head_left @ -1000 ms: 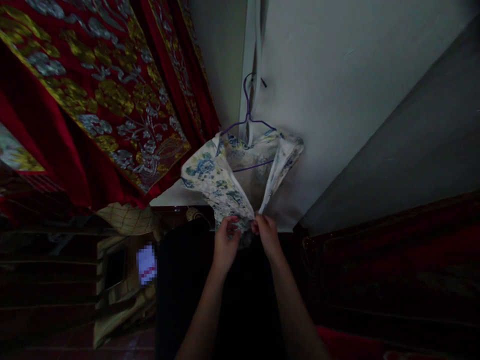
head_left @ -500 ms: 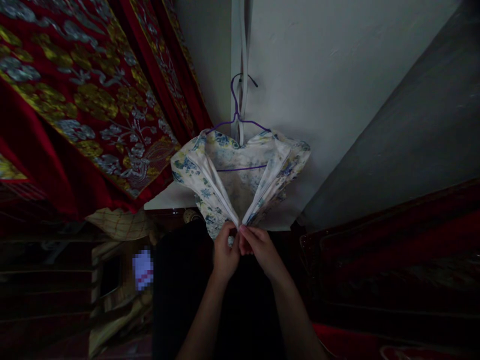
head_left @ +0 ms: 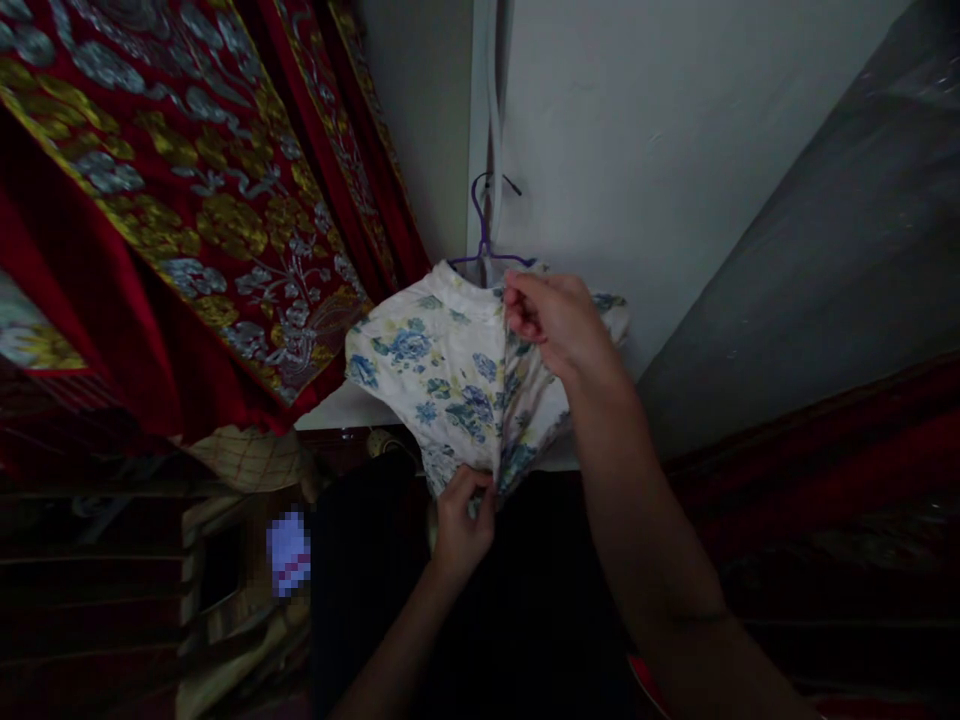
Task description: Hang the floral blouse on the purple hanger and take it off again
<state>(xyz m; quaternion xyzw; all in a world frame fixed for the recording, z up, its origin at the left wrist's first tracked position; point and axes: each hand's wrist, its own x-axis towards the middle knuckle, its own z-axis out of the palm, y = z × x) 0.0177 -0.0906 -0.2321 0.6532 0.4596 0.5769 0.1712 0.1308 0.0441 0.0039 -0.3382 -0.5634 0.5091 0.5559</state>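
A white floral zip-front jacket (head_left: 450, 370) with blue and yellow flowers hangs on a purple hanger (head_left: 484, 245). Its front is closed from the hem to the collar along one vertical line. Low on that line, my left hand (head_left: 463, 515) pinches the fabric at the bottom edge. Up at the collar, my right hand (head_left: 559, 315) is closed in a pinch at the top of the zipper; the pull itself is hidden by the fingers. The right hand and forearm cover part of the jacket's right side.
The hanger is hooked by a pale cable (head_left: 495, 110) on the white wall (head_left: 637, 130). Red curtains (head_left: 217, 200) with gold and silver embroidery hang at left. Below them are a wooden chair (head_left: 191, 560) and a pixelated patch (head_left: 289, 553). Dark red cloth (head_left: 825, 480) lies at right.
My right hand has moved up from the hem to the collar, and the jacket's open V front has closed. The left hand stays low, pinching the hem.
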